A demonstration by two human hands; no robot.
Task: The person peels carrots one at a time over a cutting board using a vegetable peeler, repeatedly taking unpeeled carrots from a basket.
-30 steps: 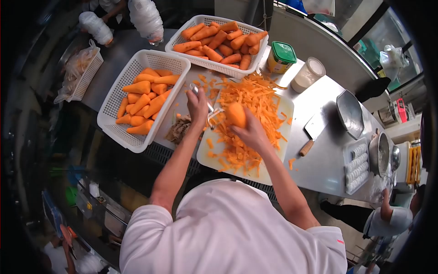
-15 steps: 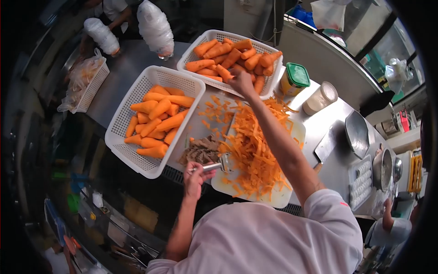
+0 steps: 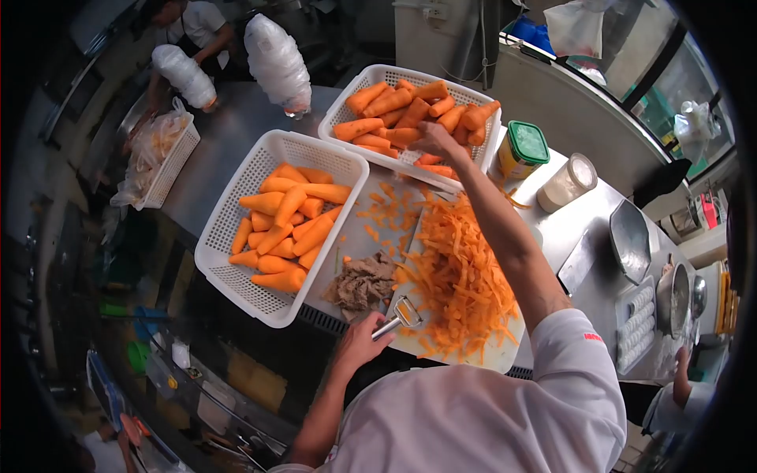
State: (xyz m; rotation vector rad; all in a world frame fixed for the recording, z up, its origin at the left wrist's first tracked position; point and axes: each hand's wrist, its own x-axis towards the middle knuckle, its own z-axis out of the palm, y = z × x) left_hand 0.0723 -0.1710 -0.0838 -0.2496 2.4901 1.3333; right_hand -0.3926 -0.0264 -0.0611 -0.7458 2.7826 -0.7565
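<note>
My left hand (image 3: 364,340) is wrapped around the handle of a metal vegetable peeler (image 3: 407,312), its head pointing away from me above the cutting board's (image 3: 505,355) near edge. Over the far white basket (image 3: 378,156) of unpeeled-looking carrots (image 3: 389,102), my right hand (image 3: 438,140) has its fingers apart at the carrots; its fingertips are partly hidden. Orange peelings (image 3: 461,276) are heaped on the board under my right forearm. Smooth, bright carrots (image 3: 274,225) lie in the nearer white basket (image 3: 281,317) at left. A crumpled brown cloth (image 3: 361,285) sits beside my left hand.
A green-lidded tub (image 3: 527,143) and a white-lidded jar (image 3: 569,183) stand right of the far basket. Farther right lie a cleaver (image 3: 576,260), a dark tray (image 3: 629,240) and a metal bowl (image 3: 675,299). A co-worker (image 3: 193,35) stands at the back left.
The whole view has shifted slightly. My right hand's fingers have spread among the carrots in the far basket. My left hand has turned the peeler so its head points farther away from me.
</note>
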